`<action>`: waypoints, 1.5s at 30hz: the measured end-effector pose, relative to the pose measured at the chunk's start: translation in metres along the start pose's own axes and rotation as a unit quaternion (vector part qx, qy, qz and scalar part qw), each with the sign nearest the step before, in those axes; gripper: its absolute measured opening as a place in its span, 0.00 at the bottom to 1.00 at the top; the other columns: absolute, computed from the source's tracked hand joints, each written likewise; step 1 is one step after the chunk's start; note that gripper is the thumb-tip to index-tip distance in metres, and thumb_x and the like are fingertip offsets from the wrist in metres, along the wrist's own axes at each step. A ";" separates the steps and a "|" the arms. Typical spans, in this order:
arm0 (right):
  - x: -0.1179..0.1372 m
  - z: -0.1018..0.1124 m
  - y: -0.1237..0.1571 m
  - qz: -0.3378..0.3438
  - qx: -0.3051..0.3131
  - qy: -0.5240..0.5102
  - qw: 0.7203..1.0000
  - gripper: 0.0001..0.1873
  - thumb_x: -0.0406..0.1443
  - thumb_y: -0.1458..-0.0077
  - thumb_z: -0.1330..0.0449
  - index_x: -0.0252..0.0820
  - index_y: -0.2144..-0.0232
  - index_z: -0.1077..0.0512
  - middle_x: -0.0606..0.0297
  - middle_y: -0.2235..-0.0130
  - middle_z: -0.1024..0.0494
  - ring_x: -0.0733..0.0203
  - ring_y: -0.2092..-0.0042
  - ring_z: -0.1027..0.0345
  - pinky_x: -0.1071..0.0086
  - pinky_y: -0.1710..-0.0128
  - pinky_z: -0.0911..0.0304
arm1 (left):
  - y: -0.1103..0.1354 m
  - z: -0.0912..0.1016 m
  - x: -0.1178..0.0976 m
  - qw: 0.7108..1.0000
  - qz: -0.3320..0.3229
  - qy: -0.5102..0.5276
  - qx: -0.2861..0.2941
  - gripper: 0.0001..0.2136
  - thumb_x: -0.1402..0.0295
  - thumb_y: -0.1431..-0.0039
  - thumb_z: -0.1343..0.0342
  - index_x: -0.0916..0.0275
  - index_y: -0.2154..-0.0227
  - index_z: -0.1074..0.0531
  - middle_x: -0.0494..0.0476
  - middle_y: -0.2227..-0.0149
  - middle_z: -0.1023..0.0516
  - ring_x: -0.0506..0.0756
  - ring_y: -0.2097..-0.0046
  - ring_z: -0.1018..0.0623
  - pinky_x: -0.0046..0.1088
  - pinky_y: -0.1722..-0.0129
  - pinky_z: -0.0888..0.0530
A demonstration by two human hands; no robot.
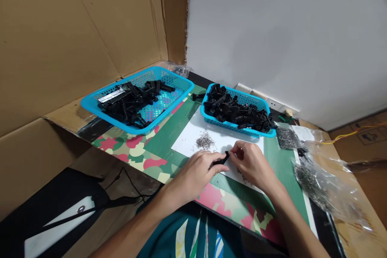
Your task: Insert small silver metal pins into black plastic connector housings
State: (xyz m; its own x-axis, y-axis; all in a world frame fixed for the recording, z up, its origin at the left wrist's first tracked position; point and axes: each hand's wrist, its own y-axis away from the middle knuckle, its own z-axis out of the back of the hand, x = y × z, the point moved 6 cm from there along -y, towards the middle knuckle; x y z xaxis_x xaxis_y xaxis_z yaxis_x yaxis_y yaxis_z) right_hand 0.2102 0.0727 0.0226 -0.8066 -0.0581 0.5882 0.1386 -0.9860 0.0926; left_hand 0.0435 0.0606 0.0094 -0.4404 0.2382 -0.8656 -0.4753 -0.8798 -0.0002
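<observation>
My left hand [196, 171] is closed around a small black plastic part [222, 159], held just above a white sheet of paper [193, 135]. My right hand [252, 163] pinches at the right end of the same part, fingers pressed together. A small heap of tiny metal springs [204, 141] lies on the paper just beyond my left hand. Two blue baskets hold several black plastic parts: a large one [90, 105] at the far left and a smaller one [256, 100] straight behind my hands.
Clear plastic bags of small metal pieces [314, 181] lie at the right, another small bag [287, 138] beside the smaller basket. Cardboard walls [75, 28] stand at the left and back. A patterned mat [136, 153] covers the table. One loose black part [198, 96] lies between the baskets.
</observation>
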 end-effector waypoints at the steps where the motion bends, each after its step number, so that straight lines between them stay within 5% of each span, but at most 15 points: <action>1: -0.001 0.001 0.001 -0.002 -0.005 -0.003 1.000 0.10 0.36 0.39 0.43 0.44 0.74 0.33 0.68 0.77 0.30 0.62 0.75 0.42 0.69 0.73 0.52 | 0.000 0.000 0.000 1.000 0.001 -0.001 0.001 0.16 0.62 0.30 0.39 0.57 0.43 0.20 0.56 0.43 0.17 0.65 0.40 0.20 0.41 0.41 0.27; 12: -0.011 -0.011 0.007 0.033 -0.057 -0.012 0.998 0.11 0.39 0.36 0.44 0.45 0.72 0.38 0.71 0.75 0.32 0.64 0.75 0.44 0.70 0.72 0.52 | 0.001 -0.002 0.002 1.000 -0.001 -0.009 0.005 0.17 0.59 0.31 0.38 0.56 0.43 0.20 0.55 0.43 0.16 0.63 0.43 0.19 0.39 0.43 0.25; 17: -0.005 -0.007 0.007 0.044 -0.030 0.014 0.998 0.13 0.37 0.35 0.44 0.45 0.72 0.39 0.71 0.76 0.34 0.63 0.74 0.47 0.69 0.72 0.53 | -0.001 -0.004 0.001 1.000 -0.017 -0.004 0.008 0.17 0.60 0.31 0.38 0.55 0.43 0.20 0.55 0.43 0.16 0.63 0.43 0.18 0.39 0.43 0.24; 22: -0.004 0.001 0.004 0.043 0.014 -0.014 0.999 0.12 0.38 0.32 0.43 0.44 0.70 0.30 0.67 0.73 0.25 0.61 0.72 0.36 0.69 0.71 0.48 | 0.000 -0.003 0.002 1.000 -0.006 -0.007 0.011 0.17 0.61 0.32 0.37 0.56 0.43 0.20 0.55 0.43 0.16 0.63 0.42 0.19 0.40 0.42 0.25; 28: -0.014 0.035 0.006 0.063 -0.043 0.005 0.997 0.11 0.41 0.32 0.40 0.45 0.60 0.19 0.61 0.63 0.19 0.57 0.65 0.28 0.66 0.64 0.40 | -0.001 0.000 0.001 1.000 -0.001 -0.013 0.001 0.16 0.60 0.32 0.37 0.54 0.44 0.19 0.54 0.44 0.16 0.63 0.42 0.20 0.41 0.41 0.25; 33: -0.037 0.043 0.005 0.026 -0.029 0.089 0.995 0.04 0.37 0.36 0.36 0.45 0.61 0.21 0.61 0.60 0.21 0.55 0.64 0.28 0.65 0.64 0.40 | -0.001 -0.001 0.005 1.000 0.007 -0.002 0.006 0.16 0.60 0.32 0.37 0.54 0.44 0.19 0.54 0.44 0.16 0.63 0.42 0.20 0.41 0.42 0.24; 39: -0.046 0.033 0.004 0.058 -0.030 0.117 0.991 0.06 0.31 0.32 0.43 0.44 0.63 0.28 0.58 0.56 0.24 0.50 0.54 0.29 0.62 0.57 0.38 | -0.002 0.000 0.010 1.000 0.002 0.021 0.003 0.17 0.59 0.33 0.37 0.54 0.43 0.19 0.57 0.47 0.15 0.62 0.46 0.18 0.37 0.47 0.21; 45: -0.025 0.039 0.008 0.092 -0.056 -0.007 0.994 0.07 0.33 0.28 0.49 0.46 0.59 0.32 0.62 0.62 0.24 0.56 0.62 0.31 0.64 0.62 0.38 | -0.004 0.002 0.003 1.000 -0.006 0.012 0.008 0.12 0.64 0.31 0.39 0.55 0.48 0.16 0.57 0.49 0.14 0.60 0.49 0.17 0.37 0.46 0.22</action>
State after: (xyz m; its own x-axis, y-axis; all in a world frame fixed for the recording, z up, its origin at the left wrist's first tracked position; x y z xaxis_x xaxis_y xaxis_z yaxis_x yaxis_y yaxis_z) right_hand 0.2536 0.0724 0.0401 -0.7656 -0.2379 0.5977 0.2181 -0.9701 -0.1067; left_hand 0.0419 0.0655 0.0080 -0.4168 0.2392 -0.8769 -0.4922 -0.8705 -0.0034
